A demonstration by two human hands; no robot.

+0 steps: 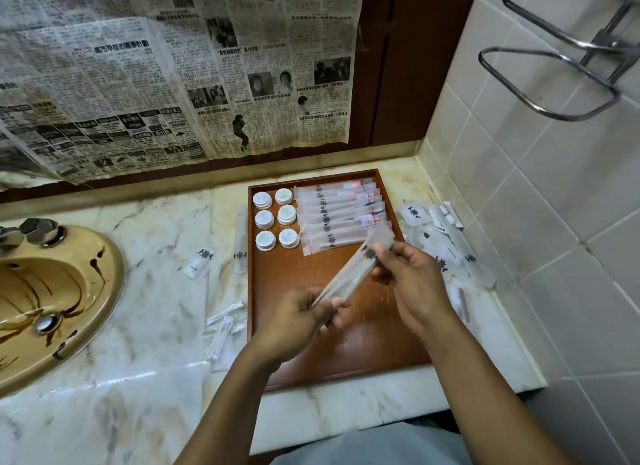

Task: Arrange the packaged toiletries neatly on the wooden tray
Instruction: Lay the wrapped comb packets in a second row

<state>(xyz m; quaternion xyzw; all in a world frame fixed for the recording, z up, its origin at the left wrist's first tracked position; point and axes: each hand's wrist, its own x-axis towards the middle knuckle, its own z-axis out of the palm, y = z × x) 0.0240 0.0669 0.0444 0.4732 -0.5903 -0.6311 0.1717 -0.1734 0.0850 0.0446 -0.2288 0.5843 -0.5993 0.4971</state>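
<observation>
Left hand (298, 314) and right hand (414, 279) pinch one packet (349, 273) by its ends, my fingers curled round it — I mean to lay it square beside the row (341, 219) on the tray (346, 360).

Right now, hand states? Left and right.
Left hand: pinches the near end of a long sachet.
Right hand: grips the far end of the same one.

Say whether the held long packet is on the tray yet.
Off it: left hand and right hand hold the packet tilted above the wooden tray.
</observation>
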